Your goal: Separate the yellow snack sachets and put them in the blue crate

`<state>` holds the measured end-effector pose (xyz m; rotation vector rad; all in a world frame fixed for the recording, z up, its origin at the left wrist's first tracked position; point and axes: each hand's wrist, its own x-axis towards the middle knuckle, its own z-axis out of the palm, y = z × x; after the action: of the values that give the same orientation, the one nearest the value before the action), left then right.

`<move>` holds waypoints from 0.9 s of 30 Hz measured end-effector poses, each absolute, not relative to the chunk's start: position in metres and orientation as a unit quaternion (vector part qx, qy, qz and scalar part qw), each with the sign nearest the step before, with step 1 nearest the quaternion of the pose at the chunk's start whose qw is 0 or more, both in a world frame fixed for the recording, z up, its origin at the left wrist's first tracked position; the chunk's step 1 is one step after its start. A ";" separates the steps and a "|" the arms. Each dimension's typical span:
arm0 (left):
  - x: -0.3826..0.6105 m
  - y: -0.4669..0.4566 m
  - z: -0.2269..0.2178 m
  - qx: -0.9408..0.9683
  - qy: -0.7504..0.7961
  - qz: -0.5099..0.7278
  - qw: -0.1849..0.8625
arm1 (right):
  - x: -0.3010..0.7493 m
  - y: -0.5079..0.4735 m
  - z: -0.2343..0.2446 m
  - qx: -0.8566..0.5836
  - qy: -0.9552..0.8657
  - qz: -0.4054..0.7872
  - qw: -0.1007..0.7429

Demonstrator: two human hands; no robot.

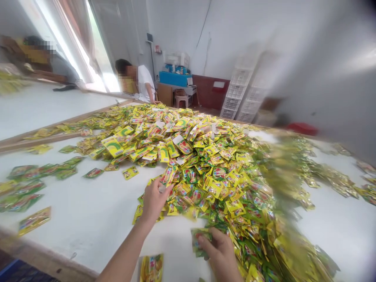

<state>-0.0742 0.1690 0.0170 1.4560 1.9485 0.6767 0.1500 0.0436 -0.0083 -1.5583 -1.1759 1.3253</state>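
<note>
My left hand (152, 197) is closed around a small printed yellow box (169, 175), held at the near edge of a big heap. Lower and to the right, my right hand (221, 250) pinches a green sachet (197, 235) between thumb and fingers, just above the white table (79, 211). In front of both hands spreads a heap of yellow and green sachets (217, 188). Several flat yellow boxes, some with white flaps open, lie on top of it, such as a yellow box (113, 147). One yellow sachet (152, 268) lies by itself near my left forearm.
Rows of green sachets (25, 196) lie at the left. A wooden rail (58, 137) divides the tables. A person in white (145, 84) sits at the far side; another person (63, 64) is at the left table. White crates (235, 92) stand stacked behind. Sachets at the right are blurred.
</note>
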 end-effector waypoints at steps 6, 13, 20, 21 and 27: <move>-0.084 0.204 0.026 0.567 0.779 0.175 0.202 | 0.180 0.030 -0.013 -0.652 -0.461 0.441 0.410; -0.078 0.083 0.032 0.736 0.527 0.060 0.420 | 0.177 0.056 0.025 -0.573 -0.514 0.465 0.437; -0.049 0.058 0.007 0.508 0.497 0.304 0.635 | 0.160 0.018 -0.009 -0.597 -0.571 0.430 0.365; -0.044 0.058 0.003 0.468 0.488 0.323 0.662 | 0.165 0.012 -0.010 -0.606 -0.564 0.428 0.364; -0.011 0.037 -0.013 0.386 0.495 0.323 0.708 | 0.183 0.022 0.019 -0.642 -0.517 0.374 0.425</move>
<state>-0.0109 0.0373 -0.0130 0.8577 1.0996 0.7166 0.1828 0.0220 0.0192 -1.6053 -1.2926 0.9350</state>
